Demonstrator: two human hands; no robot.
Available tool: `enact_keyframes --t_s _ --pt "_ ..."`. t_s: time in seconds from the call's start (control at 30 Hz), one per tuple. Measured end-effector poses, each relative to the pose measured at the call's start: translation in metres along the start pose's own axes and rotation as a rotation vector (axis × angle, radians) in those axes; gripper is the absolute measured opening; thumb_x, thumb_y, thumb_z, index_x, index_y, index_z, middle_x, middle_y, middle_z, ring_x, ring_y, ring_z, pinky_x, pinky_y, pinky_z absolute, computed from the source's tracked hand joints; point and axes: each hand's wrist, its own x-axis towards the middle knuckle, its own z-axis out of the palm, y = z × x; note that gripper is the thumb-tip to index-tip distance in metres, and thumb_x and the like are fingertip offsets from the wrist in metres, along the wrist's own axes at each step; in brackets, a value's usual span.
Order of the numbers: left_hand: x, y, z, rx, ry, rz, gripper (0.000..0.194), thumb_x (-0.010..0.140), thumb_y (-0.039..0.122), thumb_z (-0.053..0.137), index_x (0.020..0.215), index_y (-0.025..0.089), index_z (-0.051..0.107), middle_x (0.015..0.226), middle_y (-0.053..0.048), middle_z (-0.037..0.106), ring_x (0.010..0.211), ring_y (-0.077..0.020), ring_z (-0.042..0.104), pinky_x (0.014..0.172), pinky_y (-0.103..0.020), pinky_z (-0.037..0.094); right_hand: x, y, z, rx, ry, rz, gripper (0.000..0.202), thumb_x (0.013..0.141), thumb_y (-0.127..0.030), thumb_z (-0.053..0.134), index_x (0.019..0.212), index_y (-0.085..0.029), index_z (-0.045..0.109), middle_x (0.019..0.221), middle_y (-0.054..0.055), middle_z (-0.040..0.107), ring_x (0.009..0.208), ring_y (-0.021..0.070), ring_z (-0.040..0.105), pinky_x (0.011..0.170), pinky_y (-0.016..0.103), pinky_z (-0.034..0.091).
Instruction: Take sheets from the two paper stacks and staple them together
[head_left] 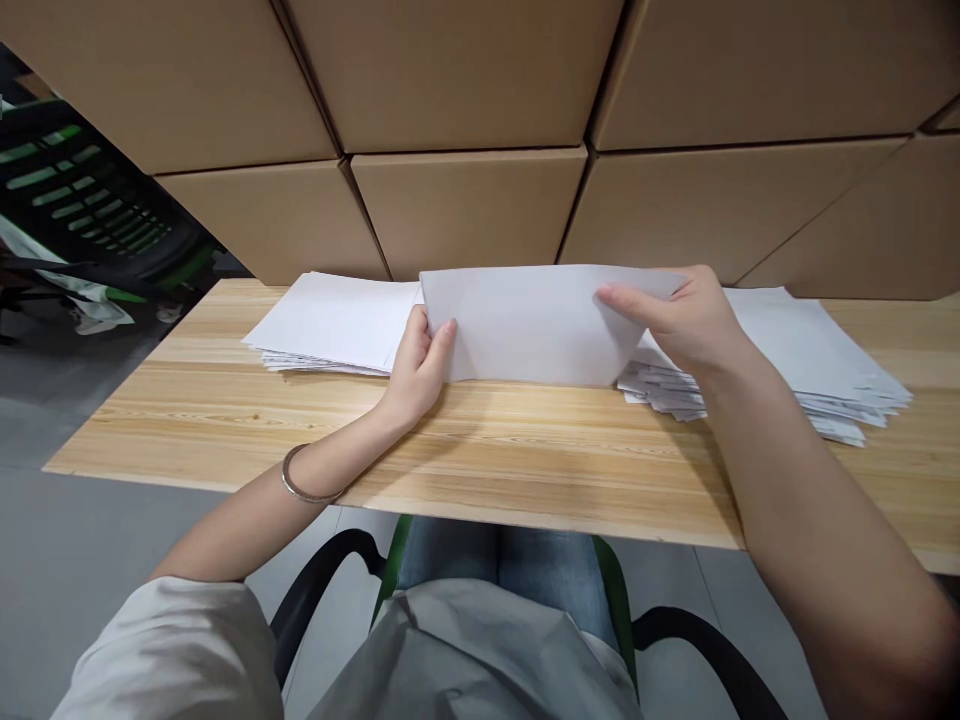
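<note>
A white sheet of paper (532, 325), which may be folded, is held up above the table between my two hands. My left hand (421, 368) grips its left edge, thumb on the near face. At the upper right corner my right hand (686, 315) pinches it, thumb in front and fingers hidden behind. To the left lies a neat stack of white paper (337, 320), partly covered by the held sheet. On the right is a looser stack of white papers (802, 350) with uneven edges, partly behind my right hand and forearm.
A light wooden table (525, 460) runs across in front of me. Brown cardboard boxes (465, 200) form a wall along its far side. A black and green chair (90, 200) stands at the far left. My own chair's armrests (330, 570) are below the table edge.
</note>
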Motion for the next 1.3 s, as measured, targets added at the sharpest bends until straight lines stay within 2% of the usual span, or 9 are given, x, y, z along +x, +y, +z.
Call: enact_keyframes --t_s 0.1,0.2,0.33,0.47,0.7,0.8,0.93,1.03,1.3 --pt "0.001 0.001 -0.003 0.021 0.036 -0.079 0.029 0.1 0.053 0.053 0.104 0.025 0.055 0.099 -0.005 0.064 0.093 -0.0205 0.062 0.082 -0.034 0.052 -0.005 -0.014 -0.003 -0.014 -0.039 0.013 0.027 0.074 -0.043 0.088 0.092 -0.025 0.083 0.1 0.006 0.08 0.094 0.0275 0.074 0.082 0.043 0.06" --pt "0.003 -0.003 -0.007 0.139 0.05 -0.096 0.021 0.1 0.034 0.053 0.116 0.024 0.06 0.101 -0.006 0.067 0.094 -0.0213 0.064 0.087 -0.037 0.053 -0.007 -0.025 -0.008 -0.114 -0.115 0.11 0.04 0.079 -0.044 0.083 0.117 -0.031 0.081 0.097 0.003 0.08 0.084 0.0245 0.074 0.08 0.045 0.061" --pt "0.002 -0.005 -0.007 0.404 -0.077 -0.106 0.044 0.093 0.014 0.054 0.136 0.021 0.059 0.097 -0.006 0.067 0.09 -0.0225 0.065 0.093 -0.042 0.054 -0.005 -0.022 -0.015 -0.32 -0.391 0.242 0.041 0.081 -0.044 0.077 0.12 -0.034 0.081 0.069 -0.001 0.072 0.057 0.0204 0.067 0.062 0.04 0.06" --pt "-0.002 0.006 -0.002 0.621 -0.224 -0.136 0.031 0.097 0.015 0.051 0.12 0.012 0.072 0.111 -0.014 0.068 0.105 -0.0273 0.067 0.102 -0.044 0.052 -0.003 -0.019 -0.017 -0.472 -0.7 0.413 0.032 0.075 -0.045 0.076 0.101 -0.029 0.086 0.068 0.002 0.073 0.052 0.0213 0.067 0.053 0.036 0.057" --pt "-0.001 0.01 0.007 0.708 -0.311 -0.154 0.035 0.102 0.02 0.048 0.126 0.015 0.073 0.115 -0.011 0.07 0.107 -0.0249 0.068 0.1 -0.038 0.052 -0.005 -0.04 -0.016 -0.625 -0.926 0.525 0.049 0.079 -0.051 0.072 0.118 -0.023 0.082 0.065 0.003 0.073 0.056 0.0181 0.066 0.056 0.029 0.052" --pt "0.001 0.006 0.009 0.736 -0.332 -0.166 0.036 0.102 0.021 0.047 0.127 0.015 0.073 0.119 -0.012 0.07 0.11 -0.0266 0.068 0.101 -0.039 0.051 -0.007 -0.041 -0.018 -0.711 -0.894 0.472 0.047 0.083 -0.06 0.068 0.112 -0.025 0.082 0.073 0.004 0.073 0.059 0.0181 0.063 0.055 0.029 0.046" --pt "0.005 0.002 0.013 0.754 -0.344 -0.157 0.038 0.102 0.02 0.046 0.128 0.014 0.073 0.118 -0.013 0.07 0.109 -0.0272 0.068 0.102 -0.04 0.051 0.0 -0.045 -0.006 -0.967 -0.488 0.246 0.051 0.094 -0.065 0.052 0.104 -0.022 0.08 0.095 0.01 0.076 0.084 0.027 0.068 0.066 0.035 0.046" --pt "0.007 0.001 0.015 0.771 -0.351 -0.148 0.037 0.102 0.021 0.047 0.128 0.014 0.072 0.117 -0.014 0.069 0.108 -0.0279 0.069 0.101 -0.041 0.052 0.017 -0.048 0.023 -1.125 -0.264 0.045 0.046 0.102 -0.05 0.043 0.112 -0.02 0.076 0.101 0.013 0.075 0.096 0.0315 0.068 0.076 0.038 0.044" --pt "0.008 -0.003 0.015 0.775 -0.348 -0.116 0.036 0.101 0.02 0.047 0.127 0.015 0.072 0.115 -0.013 0.069 0.109 -0.0268 0.069 0.103 -0.04 0.052 0.068 -0.026 0.123 -1.202 -0.312 -0.287 0.054 0.111 -0.035 0.026 0.118 -0.012 0.074 0.106 0.02 0.077 0.102 0.0336 0.072 0.079 0.038 0.043"
